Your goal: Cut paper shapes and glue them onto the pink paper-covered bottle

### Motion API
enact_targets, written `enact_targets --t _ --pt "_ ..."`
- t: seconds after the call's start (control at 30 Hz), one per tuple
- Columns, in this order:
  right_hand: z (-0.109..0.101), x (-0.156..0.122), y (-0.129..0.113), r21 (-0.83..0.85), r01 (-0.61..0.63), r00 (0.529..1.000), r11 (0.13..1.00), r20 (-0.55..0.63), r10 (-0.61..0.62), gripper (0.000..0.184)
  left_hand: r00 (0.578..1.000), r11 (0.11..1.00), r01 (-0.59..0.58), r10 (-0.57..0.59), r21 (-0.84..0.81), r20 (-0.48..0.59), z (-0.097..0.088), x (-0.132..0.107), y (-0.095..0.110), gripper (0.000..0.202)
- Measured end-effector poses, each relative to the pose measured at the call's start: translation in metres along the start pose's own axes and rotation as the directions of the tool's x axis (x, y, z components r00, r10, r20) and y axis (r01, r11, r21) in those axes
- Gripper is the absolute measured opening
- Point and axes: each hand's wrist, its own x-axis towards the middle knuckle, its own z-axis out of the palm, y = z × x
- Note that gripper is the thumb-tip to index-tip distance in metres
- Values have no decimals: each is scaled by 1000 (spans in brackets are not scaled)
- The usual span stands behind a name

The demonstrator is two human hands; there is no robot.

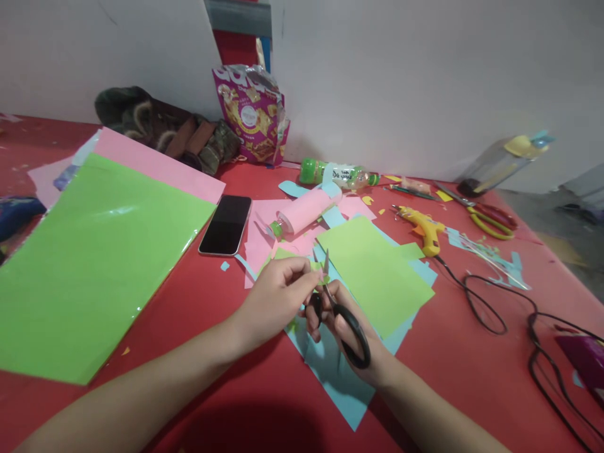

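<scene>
A red desk (198, 327) carries a large bright green sheet (89, 251) over a pink sheet (155, 165), a black phone (226, 224), a yellow glue gun (425, 228) with a black cord (495, 314), black-handled scissors (346, 321), light blue paper (335, 377) and a magenta snack bag (250, 113).

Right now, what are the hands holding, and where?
Right hand grips black-handled scissors by the finger loops; left hand pinches a small green paper scrap.
</scene>
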Motion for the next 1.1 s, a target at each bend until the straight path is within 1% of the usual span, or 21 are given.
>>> enact_targets --t 0.23,0.37,0.63,1.1 --pt "2 1 -1 -41 12 1000 999 -27 -13 34 1000 1000 -13 13 -20 -13 3 -1 -1 30" --pt "4 1 -3 -59 20 1000 998 -22 -22 34 999 999 -33 32 -25 -11 3 -1 -1 29" --pt "4 1 -2 -81 34 999 996 -36 -37 33 997 995 -69 65 -76 -47 6 -1 -3 29" --pt "5 1 -3 -104 3 996 995 -87 -12 35 993 994 -102 104 29 -57 4 0 -6 30"
